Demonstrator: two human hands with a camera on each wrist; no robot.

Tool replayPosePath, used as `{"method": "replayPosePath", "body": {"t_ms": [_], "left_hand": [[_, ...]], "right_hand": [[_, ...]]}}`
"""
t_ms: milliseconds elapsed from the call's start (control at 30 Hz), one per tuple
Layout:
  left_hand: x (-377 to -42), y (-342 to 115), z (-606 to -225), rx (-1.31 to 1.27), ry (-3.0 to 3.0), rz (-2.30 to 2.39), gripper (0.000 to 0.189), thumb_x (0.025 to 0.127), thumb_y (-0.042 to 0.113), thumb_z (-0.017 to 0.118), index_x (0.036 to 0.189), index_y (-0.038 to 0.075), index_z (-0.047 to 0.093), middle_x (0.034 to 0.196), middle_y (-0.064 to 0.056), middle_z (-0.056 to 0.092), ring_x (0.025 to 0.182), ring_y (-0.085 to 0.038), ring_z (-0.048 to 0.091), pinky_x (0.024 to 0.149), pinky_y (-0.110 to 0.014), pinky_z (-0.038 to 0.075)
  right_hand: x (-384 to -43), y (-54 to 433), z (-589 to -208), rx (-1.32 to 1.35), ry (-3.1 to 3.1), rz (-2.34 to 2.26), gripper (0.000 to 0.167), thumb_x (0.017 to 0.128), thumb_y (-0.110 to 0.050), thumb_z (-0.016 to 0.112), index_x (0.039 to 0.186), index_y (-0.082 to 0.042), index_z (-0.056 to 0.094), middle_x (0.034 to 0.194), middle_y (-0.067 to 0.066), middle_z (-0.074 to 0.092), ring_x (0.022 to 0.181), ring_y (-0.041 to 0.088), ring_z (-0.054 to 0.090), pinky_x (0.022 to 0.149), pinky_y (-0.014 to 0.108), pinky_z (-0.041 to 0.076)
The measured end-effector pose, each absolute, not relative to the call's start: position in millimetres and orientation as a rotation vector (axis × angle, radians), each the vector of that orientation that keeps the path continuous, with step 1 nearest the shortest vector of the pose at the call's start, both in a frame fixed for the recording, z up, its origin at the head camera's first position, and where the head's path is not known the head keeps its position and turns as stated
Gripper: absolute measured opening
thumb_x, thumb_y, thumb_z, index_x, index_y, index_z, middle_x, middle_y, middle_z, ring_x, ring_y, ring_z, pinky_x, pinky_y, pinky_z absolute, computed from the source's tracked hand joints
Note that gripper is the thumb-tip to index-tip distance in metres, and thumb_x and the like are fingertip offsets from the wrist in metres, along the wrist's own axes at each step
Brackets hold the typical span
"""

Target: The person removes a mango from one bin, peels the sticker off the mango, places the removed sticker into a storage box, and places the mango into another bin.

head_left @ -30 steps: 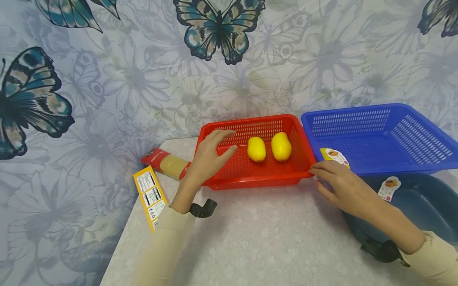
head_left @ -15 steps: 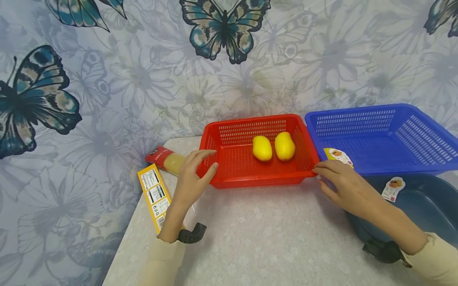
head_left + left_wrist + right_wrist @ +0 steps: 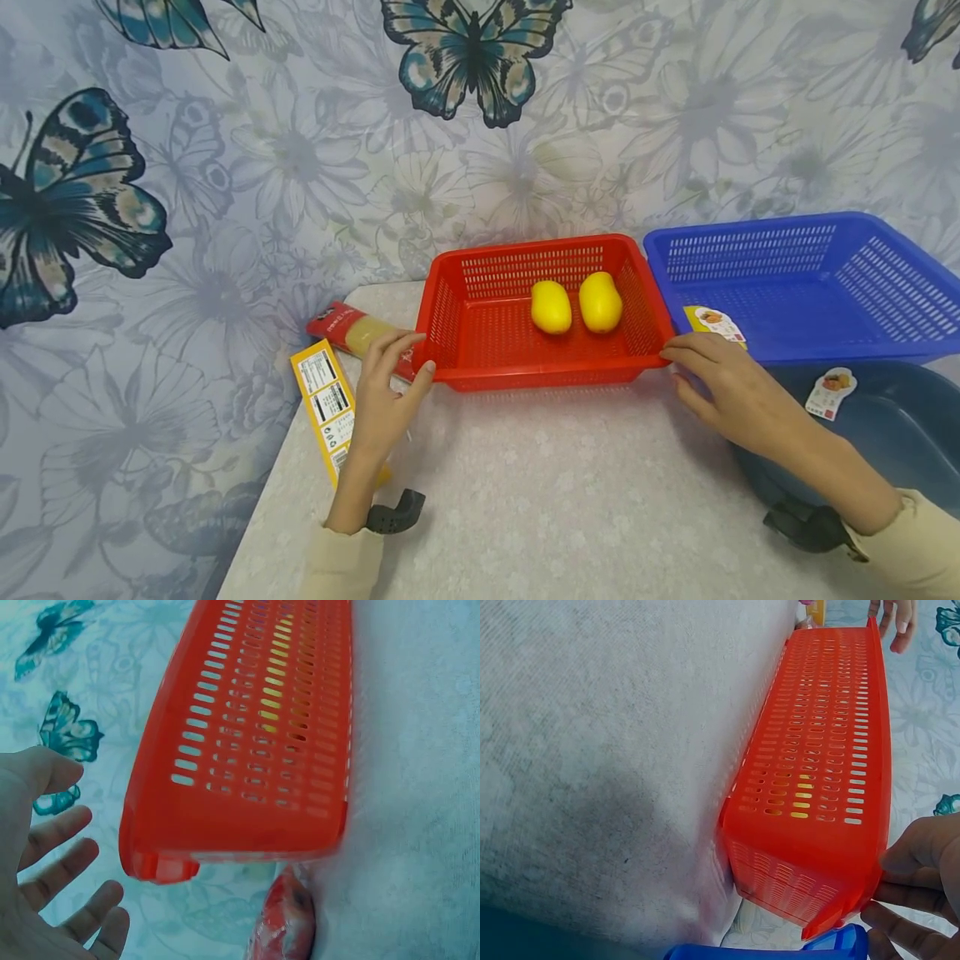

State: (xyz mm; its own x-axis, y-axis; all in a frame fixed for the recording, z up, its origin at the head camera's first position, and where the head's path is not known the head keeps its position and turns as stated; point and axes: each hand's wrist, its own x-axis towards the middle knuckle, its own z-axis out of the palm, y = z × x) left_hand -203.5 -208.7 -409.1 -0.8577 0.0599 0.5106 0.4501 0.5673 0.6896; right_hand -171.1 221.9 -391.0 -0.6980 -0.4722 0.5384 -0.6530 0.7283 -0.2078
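Observation:
Two yellow mango-like fruits, the left one (image 3: 551, 307) and the right one (image 3: 600, 302), lie in the right half of a red slotted plastic basket (image 3: 525, 372). Near its front left corner is my left hand (image 3: 386, 408), fingers spread and holding nothing; the left wrist view shows a gap between that hand and the rim. My right hand (image 3: 738, 387) pinches the rim at the front right corner. In the right wrist view, the right thumb (image 3: 911, 851) lies against the rim's front side, with the fingers round the corner.
A blue basket (image 3: 750, 317) stands against the red one's right side, and a dark blue-grey basin (image 3: 885, 433) sits in front of it. Left of the red basket are a red-and-tan packet (image 3: 360, 329) and a yellow-and-white box (image 3: 324, 400). A patterned wall rises behind.
My left hand has moved out from over the red basket, leftward and toward me, to beside its front left corner. My right hand stays at the front right corner.

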Motion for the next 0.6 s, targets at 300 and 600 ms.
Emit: {"method": "replayPosePath", "body": {"t_ms": [300,600], "left_hand": [[-203,-210,-419,-0.332,-2.453,-1.193,0.043,0.095,0.029,0.069,0.136,0.019,0.060,0.144,-0.001,0.049,0.126,-0.020,0.048,0.070,-0.042,0.054],[-203,-212,-427,-0.328,-2.464,-1.155,0.040,0.095,0.028,0.070,0.132,0.016,0.062,0.141,-0.002,0.053,0.120,-0.020,0.051,0.072,-0.044,0.054]], "right_hand": [[-170,224,-393,0.833,-2.491,0.545,0.043,0.077,-0.001,0.080,0.118,-0.003,0.067,0.116,0.010,0.065,0.108,0.029,0.059,0.089,0.056,0.051],[-171,227,-391,0.913,-2.471,0.518,0.045,0.076,-0.001,0.079,0.119,0.000,0.067,0.117,0.012,0.065,0.107,0.031,0.060,0.087,0.056,0.052]]}}
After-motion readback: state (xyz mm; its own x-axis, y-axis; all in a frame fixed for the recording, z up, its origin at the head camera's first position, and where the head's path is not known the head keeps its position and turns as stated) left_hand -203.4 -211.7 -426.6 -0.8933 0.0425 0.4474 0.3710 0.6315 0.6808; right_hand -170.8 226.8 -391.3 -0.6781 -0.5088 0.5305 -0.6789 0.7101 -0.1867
